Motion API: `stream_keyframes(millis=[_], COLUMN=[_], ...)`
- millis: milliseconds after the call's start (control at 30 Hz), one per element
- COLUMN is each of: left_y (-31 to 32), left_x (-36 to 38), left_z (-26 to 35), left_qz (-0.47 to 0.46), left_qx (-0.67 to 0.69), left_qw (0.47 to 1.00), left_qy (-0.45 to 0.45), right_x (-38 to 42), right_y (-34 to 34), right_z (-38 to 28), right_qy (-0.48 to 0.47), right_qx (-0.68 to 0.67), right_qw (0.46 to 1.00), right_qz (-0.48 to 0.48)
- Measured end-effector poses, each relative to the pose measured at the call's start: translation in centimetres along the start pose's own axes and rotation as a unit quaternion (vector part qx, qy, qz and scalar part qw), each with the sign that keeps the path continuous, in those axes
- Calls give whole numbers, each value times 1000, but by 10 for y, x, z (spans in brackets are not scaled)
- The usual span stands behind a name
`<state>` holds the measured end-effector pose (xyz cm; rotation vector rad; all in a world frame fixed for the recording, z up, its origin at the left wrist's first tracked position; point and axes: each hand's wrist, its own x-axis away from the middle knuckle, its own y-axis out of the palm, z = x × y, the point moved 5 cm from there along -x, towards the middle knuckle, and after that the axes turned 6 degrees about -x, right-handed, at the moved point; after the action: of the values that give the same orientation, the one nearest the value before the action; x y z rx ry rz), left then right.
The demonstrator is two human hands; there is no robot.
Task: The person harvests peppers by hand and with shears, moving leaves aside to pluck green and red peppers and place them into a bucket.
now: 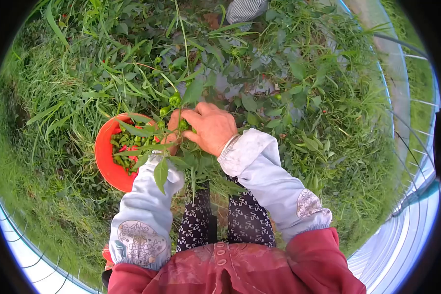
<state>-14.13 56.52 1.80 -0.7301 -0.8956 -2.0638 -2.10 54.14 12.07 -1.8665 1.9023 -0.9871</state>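
My right hand (211, 127) reaches into a leafy pepper plant (201, 93) and its fingers close around a small green pepper (183, 124) on the stem. My left hand (170, 131) is mostly hidden behind leaves, just left of the right hand, beside the same stem; I cannot tell what it grips. Another green pepper (175, 100) hangs just above the hands. A red bowl (106, 157) with several green and a few red peppers sits on the grass to the left, under my left forearm.
Tall grass and weeds surround the plant on all sides. A greenhouse plastic wall and metal hoops (406, 161) curve along the right. My patterned trousers (230, 220) and red top show below. A grey checked object (245, 10) lies at the top.
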Motion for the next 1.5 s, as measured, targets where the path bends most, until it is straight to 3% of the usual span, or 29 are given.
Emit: stream_keyframes(millis=[33,133,200,267,300,333,367,400,433,467,500,600,733,767,800,933,1000,1067,1100,1133,1167,1200,1300,1333,1367,1400,1433,1467,1500], left_y=[8,11,2,-4,-3,-2,-9,-16,-14,-17,-19,-18,-17,-18,-14,-9,-25,-39,-49,-60,-69,-78,-91,-88,-65,-42,-42,-36,-21], left_x=[-4,-5,-15,-28,-31,-33,-33,-29,-26,-26,-28,-22,-16,-17,-14,-3,2,15,14,13,23,33,31,32,39,43,36,37,38], left_z=[6,-2,-2,-2,0,0,0,-3,0,0,0,9,2,-4,-3,-1,-16,-25,-41,-56,-40,-21,11,20,54,71,69,81,94], left_qz=[-67,-89,-77,-57,-45,-44,34,109,81,82,67,23,32,34,36,45,38,86,6,-43,81,199,201,201,193,166,123,123,76], left_qx=[-4,127,-212,-527,-664,-663,-538,-391,-331,-331,-303,-288,-273,-263,-254,-181,-202,-180,87,343,102,-147,-38,-39,-345,-615,-576,-576,-655], left_qw=[996,987,969,835,729,730,840,912,938,938,949,957,959,962,965,982,978,977,996,938,991,968,969,969,893,724,778,777,721], left_qy=[64,47,104,148,163,161,54,-55,-64,-65,-59,4,-66,-64,-61,8,-30,74,37,-33,6,45,138,138,213,266,220,221,214], right_x=[-2,-1,2,11,19,27,32,36,39,39,40,35,16,10,3,-7,-10,-7,-5,-4,-3,-2,-5,-6,-3,-1,-1,-1,0], right_y=[-2,-6,-1,-2,-2,-1,-1,4,8,5,6,2,15,20,24,58,60,63,63,64,64,64,58,56,55,58,61,64,66], right_z=[0,-1,0,-2,-11,-23,-33,-29,-23,-21,-7,34,54,60,61,62,59,60,61,62,64,65,57,56,57,59,62,63,66], right_qy=[3,6,10,16,26,35,44,47,35,23,134,294,356,315,255,133,155,171,172,174,175,174,146,198,249,250,217,183,183], right_qx=[-12,-47,-105,-161,-263,-360,-349,-351,-436,-518,-614,-664,-569,-374,-157,-98,-82,-61,-63,-54,-44,-45,-61,-48,-34,-34,-42,-49,-48], right_qw=[1000,999,994,986,954,902,884,883,854,818,730,667,736,867,948,970,957,950,950,948,946,946,958,939,915,915,933,950,950], right_qz=[26,20,-15,-47,-142,-236,-308,-309,-280,-250,-268,-167,-85,-102,-111,-180,-230,-254,-254,-261,-269,-268,-240,-278,-315,-315,-283,-249,-247])
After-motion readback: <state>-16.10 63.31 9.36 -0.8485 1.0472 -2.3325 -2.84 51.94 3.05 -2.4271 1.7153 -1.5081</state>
